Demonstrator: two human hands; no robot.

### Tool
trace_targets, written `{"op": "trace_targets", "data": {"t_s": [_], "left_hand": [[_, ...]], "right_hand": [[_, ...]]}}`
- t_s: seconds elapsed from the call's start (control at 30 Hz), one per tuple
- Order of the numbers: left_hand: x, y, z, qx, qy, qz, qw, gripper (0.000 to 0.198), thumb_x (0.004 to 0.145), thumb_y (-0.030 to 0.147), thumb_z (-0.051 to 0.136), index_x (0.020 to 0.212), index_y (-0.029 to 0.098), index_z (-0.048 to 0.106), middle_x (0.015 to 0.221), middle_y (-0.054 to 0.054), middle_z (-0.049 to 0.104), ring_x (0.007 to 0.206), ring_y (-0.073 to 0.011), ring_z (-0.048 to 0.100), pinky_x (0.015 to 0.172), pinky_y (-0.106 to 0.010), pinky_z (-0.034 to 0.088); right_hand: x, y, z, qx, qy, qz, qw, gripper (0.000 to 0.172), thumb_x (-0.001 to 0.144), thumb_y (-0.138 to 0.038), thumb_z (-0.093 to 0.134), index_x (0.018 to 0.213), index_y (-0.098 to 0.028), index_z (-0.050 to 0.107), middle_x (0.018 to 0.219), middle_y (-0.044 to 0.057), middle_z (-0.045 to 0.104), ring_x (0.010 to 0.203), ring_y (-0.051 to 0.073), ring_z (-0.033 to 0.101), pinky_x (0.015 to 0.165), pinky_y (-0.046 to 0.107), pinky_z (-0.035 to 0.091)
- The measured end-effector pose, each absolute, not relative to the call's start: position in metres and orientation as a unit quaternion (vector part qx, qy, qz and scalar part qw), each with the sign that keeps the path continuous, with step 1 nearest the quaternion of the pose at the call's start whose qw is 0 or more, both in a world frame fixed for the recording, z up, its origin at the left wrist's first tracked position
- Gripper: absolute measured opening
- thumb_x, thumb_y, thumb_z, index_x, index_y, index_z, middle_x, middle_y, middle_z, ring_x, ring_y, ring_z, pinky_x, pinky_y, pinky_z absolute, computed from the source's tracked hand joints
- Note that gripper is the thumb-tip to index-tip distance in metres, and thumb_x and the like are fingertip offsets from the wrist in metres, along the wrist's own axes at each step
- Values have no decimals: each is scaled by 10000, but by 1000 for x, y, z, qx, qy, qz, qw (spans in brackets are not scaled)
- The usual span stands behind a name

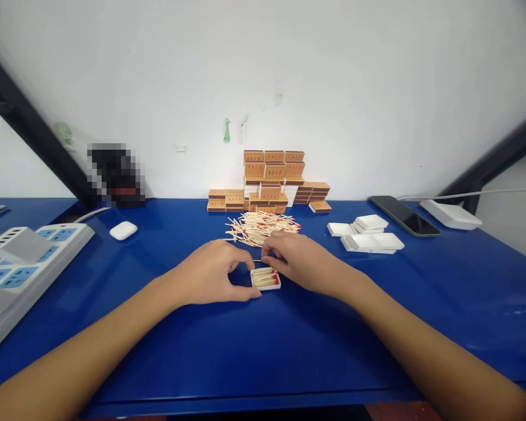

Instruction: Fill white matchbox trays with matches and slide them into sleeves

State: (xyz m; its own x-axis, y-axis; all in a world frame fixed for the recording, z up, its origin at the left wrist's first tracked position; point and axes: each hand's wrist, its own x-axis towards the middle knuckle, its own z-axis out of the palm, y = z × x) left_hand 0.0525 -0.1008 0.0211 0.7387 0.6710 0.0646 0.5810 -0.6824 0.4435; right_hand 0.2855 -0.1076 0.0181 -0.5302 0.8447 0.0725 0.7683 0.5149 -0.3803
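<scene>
A small white matchbox tray with red-tipped matches lying in it sits on the blue table in front of me. My left hand grips the tray's left end between thumb and forefinger. Just behind the tray, my right hand pinches a match, whose pale end sticks out to the left of the fingertips. Beyond both hands spreads a loose pile of matches, partly covered by my right hand.
Orange-brown matchboxes are stacked against the wall. Several white trays lie to the right, near a dark phone and a white box. On the left are a white earbud case and a power strip.
</scene>
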Motion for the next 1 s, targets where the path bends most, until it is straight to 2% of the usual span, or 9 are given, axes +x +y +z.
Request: {"op": "trace_targets", "data": {"t_s": [0.1, 0.33, 0.53, 0.7, 1.0], "left_hand": [[52, -101, 21, 913, 340, 114, 196, 378, 819, 532, 798, 991, 195, 798, 625, 48, 523, 548, -106, 410, 560, -267, 296], [53, -102, 22, 909, 344, 113, 207, 363, 816, 519, 805, 1001, 207, 798, 631, 55, 511, 548, -100, 411, 557, -260, 287], [53, -100, 22, 898, 376, 113, 198, 361, 826, 534, 788, 1003, 219, 790, 598, 70, 464, 519, -93, 386, 541, -257, 274], [52, -98, 21, 894, 380, 116, 206, 353, 826, 534, 790, 1004, 229, 793, 590, 75, 448, 510, -89, 374, 530, -255, 270], [54, -99, 19, 899, 371, 121, 199, 318, 838, 497, 792, 996, 222, 780, 585, 78, 442, 517, -91, 395, 530, -256, 263]], "right_hand": [[284, -106, 17, -463, -863, 175, 102, 134, 999, -145, 599, 879, -174, 649, 899, 48, 665, 773, 159, 551, 681, 282, 367], [288, -104, 20, -459, -862, 192, 98, 100, 993, -164, 640, 895, -172, 659, 911, 45, 686, 790, 163, 569, 686, 281, 377], [297, -109, 30, -443, -866, 177, 148, 147, 1026, -256, 606, 908, -195, 668, 858, 20, 667, 758, 158, 543, 669, 290, 358], [294, -115, 31, -428, -873, 201, 120, 125, 998, -208, 623, 898, -197, 696, 814, 3, 647, 714, 144, 524, 644, 284, 346], [296, -118, 25, -423, -880, 185, 109, 112, 993, -196, 618, 897, -186, 675, 874, 26, 675, 767, 156, 548, 682, 285, 365]]}}
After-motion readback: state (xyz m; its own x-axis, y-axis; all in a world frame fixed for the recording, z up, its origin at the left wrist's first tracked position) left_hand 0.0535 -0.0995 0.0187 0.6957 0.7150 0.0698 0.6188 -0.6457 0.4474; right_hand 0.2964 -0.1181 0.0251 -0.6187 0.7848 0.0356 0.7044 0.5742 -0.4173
